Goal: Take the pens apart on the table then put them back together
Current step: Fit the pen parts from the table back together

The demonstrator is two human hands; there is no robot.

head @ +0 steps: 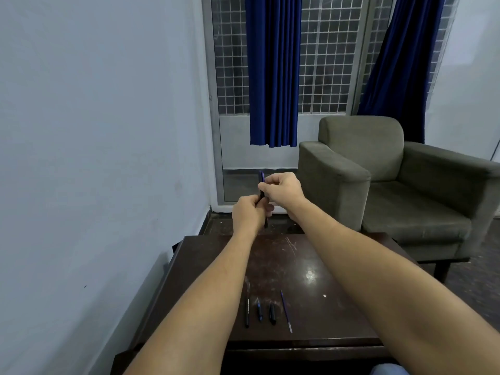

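Dark pen (262,185), gripped in left hand (247,215) and right hand (281,189) near the table (338,307) edge at 12 o'clock, could shed parts floorward if twisting slips.

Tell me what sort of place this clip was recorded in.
Probably a sitting room or lounge: a grey-green armchair, blue curtains over a grilled window, and a dark wooden table with pen parts.
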